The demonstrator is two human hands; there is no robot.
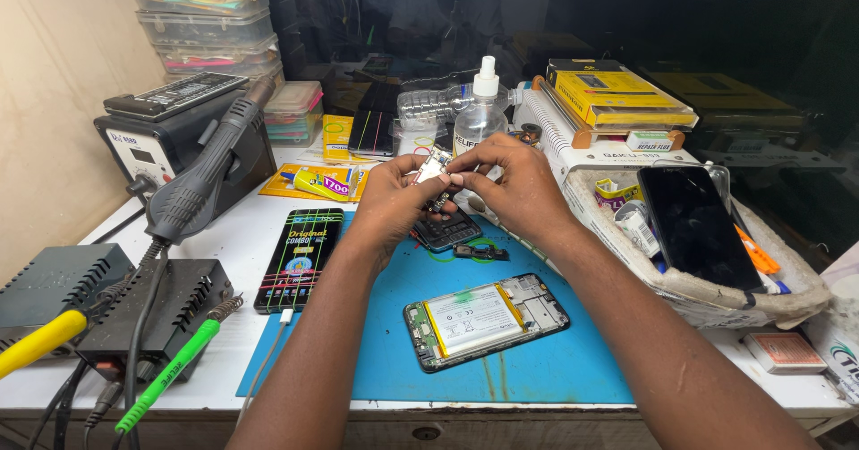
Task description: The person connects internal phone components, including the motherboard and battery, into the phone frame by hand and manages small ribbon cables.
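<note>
The left hand [389, 201] and right hand [512, 182] together grasp a small circuit board [432, 169] between their fingertips, raised above the blue mat [537, 360], with the opened phone [485, 319] below both hands.

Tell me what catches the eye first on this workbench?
Both hands, the left hand and right hand, meet mid-bench, pinching a small circuit board. Below them an opened phone lies on the blue mat, battery exposed. At far left, a hot-air handle rests on its black station.
</note>
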